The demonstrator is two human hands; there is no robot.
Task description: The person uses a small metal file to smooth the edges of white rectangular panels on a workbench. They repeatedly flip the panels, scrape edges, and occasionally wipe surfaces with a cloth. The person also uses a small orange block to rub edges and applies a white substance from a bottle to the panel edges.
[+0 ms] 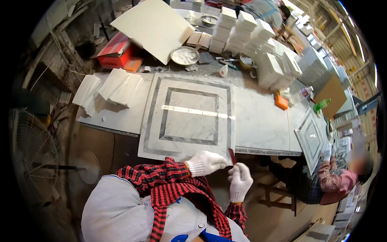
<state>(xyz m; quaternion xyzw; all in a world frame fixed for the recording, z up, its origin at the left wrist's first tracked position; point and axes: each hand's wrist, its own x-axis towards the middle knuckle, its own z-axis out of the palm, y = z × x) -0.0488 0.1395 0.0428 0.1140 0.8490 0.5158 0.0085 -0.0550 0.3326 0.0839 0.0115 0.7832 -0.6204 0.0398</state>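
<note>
A square marble panel [189, 119] with grey inlaid frames lies in front of me, its near edge overhanging the worktable. My left hand [206, 163], in a white knit glove, is at the panel's near edge, close to its right corner. Its fingers are bent together, and what they grip, if anything, is hidden. In my right hand [240, 181], also gloved, a narrow dark red flat stick [232, 156] is pinched. The stick points away from me beside the panel's right corner; I cannot tell whether it touches the edge.
White tiles [121, 86] are stacked at the left, and taller tile stacks [268, 70] stand at the back right. A powder-filled bowl [184, 55] and white bottle [223, 71] sit behind the panel. At right, a person [338, 177] works on another panel [310, 135]. A fan [34, 149] stands left.
</note>
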